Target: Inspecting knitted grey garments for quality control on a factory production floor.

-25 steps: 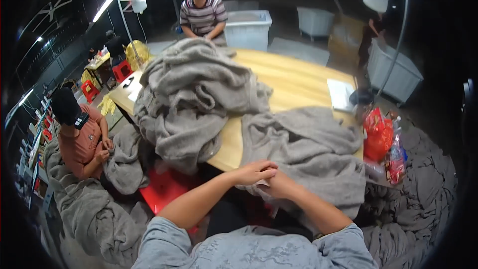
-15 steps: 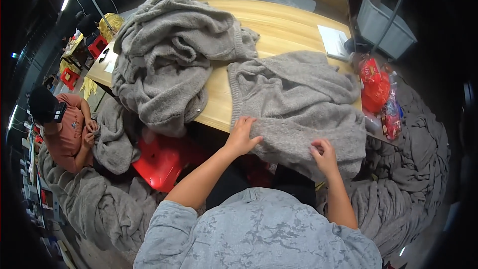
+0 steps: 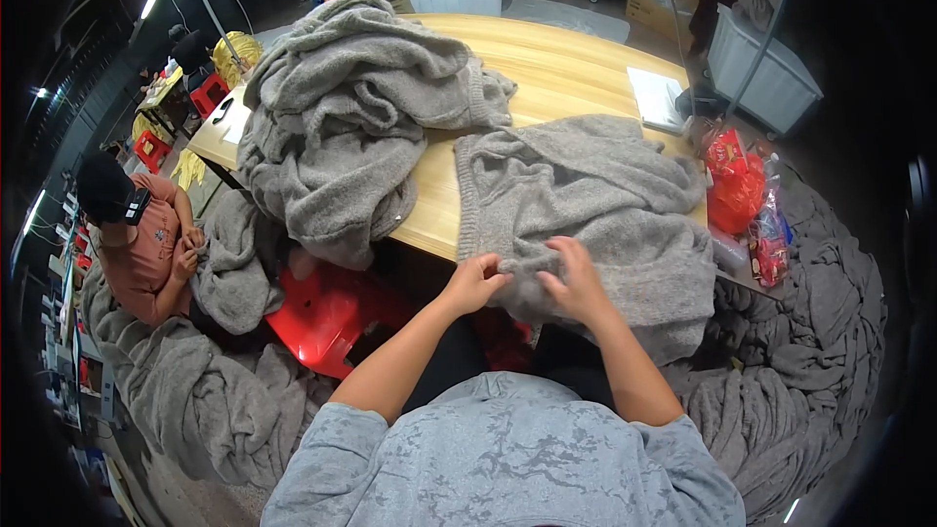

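Observation:
A grey knit sweater (image 3: 625, 205) lies spread over the table's front edge, its ribbed hem to the left and its near side hanging down. At the near end of that hem, my left hand (image 3: 474, 285) pinches the cloth between thumb and fingers. Close to its right, my right hand (image 3: 580, 283) is over the sweater with thumb and forefinger apart; the gap holds nothing that I can see. To the left, a large heap of the same grey knitwear (image 3: 332, 127) covers that side of the table and droops over its edge.
The wooden table (image 3: 547, 54) carries white papers (image 3: 656, 98) at the right. Red plastic bags (image 3: 737, 181) sit at its right corner. Grey knit piles (image 3: 215, 400) lie on both sides of me. A red stool (image 3: 327, 317) stands left, near a seated co-worker (image 3: 146, 244) handling knitwear.
My right hand has moved left across the sweater, close to my left hand. The left hand has stayed at the hem and closed on the cloth. The view has shifted slightly.

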`<state>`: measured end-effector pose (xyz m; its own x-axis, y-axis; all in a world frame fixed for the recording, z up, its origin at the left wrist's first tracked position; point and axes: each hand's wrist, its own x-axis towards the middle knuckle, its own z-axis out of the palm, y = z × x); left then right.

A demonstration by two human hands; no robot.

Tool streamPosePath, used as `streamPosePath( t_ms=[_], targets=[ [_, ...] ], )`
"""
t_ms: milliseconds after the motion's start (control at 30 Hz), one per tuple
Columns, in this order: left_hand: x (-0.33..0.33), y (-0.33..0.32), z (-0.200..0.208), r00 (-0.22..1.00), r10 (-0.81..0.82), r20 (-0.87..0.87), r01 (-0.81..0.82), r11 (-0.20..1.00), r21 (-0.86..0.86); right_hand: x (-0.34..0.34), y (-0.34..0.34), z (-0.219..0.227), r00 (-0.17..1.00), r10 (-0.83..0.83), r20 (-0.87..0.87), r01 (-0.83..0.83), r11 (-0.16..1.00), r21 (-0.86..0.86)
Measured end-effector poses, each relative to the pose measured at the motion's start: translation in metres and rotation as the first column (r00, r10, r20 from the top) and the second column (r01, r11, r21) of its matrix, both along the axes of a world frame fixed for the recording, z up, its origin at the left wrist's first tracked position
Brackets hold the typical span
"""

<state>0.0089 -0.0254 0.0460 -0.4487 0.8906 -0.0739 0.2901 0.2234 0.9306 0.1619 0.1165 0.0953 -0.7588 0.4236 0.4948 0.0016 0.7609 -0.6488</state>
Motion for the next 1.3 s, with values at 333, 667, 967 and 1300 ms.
streamPosePath(
  t_ms=[333, 667, 967, 1300],
  targets=[
    [0.013, -0.014, 0.0, 0.879, 0.201, 0.433, -0.26, 0.962, 0.082, -0.029, -0.032, -0.028, 0.956, 0.175, 0.235, -0.07, 0.914, -0.4],
    [0.017, -0.005, 0.02, 0.543, 0.045, 0.838, -0.291, 0.947, 0.138, -0.025, -0.019, -0.043, 0.976, -0.019, 0.218, 0.041, 0.995, -0.093],
    [-0.078, -0.027, 0.003, 0.69, 0.218, 0.69, -0.545, 0.784, 0.297, 0.098, 0.11, -0.025, 0.862, -0.417, 0.289, 0.379, 0.908, 0.179],
    [-0.065, 0.024, -0.02, 0.825, 0.386, -0.413, -0.377, 0.92, 0.106, 0.0, 0.167, 0.013, 0.907, -0.332, 0.258, 0.235, 0.908, 0.346]
  ],
)
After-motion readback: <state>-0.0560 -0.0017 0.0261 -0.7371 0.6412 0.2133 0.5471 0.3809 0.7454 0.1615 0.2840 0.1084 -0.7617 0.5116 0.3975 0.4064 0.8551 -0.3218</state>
